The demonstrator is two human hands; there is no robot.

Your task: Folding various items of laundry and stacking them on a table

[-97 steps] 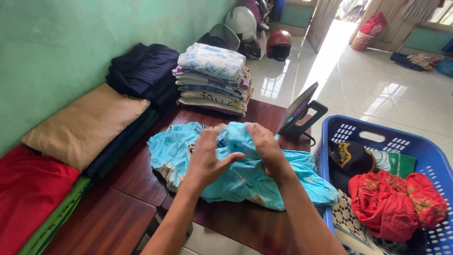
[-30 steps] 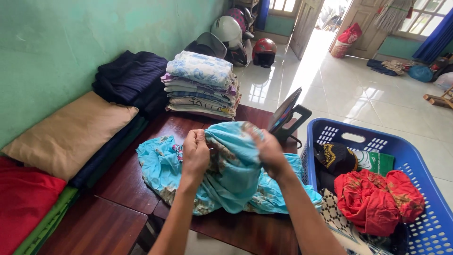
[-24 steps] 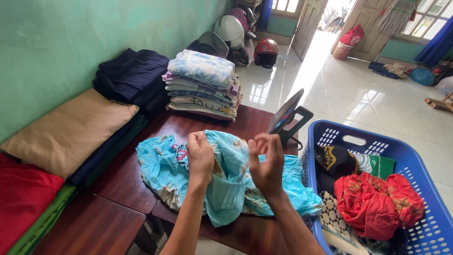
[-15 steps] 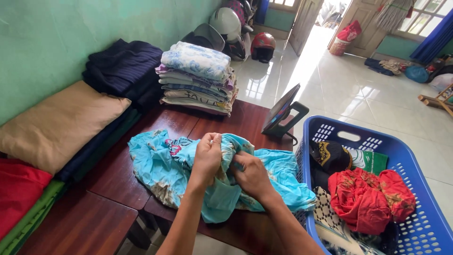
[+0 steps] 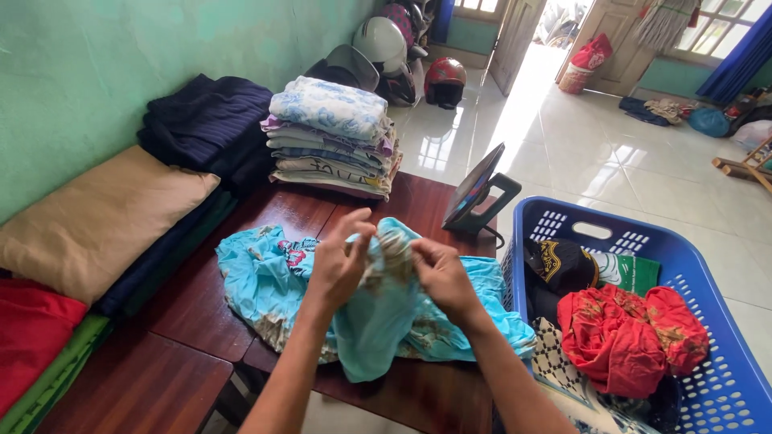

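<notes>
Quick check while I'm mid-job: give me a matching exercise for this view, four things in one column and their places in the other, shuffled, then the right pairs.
Things:
1. light blue garment
2. red cloth
3. stack of folded clothes
4. tablet on its stand

Places:
A. in the blue laundry basket
B. at the far end of the wooden table, by the green wall
C. bunched on the table, gripped by the left hand and right hand
D. propped upright on the table, between the garment and the basket's far corner

Pairs: 1-C, 2-A, 3-B, 4-D
</notes>
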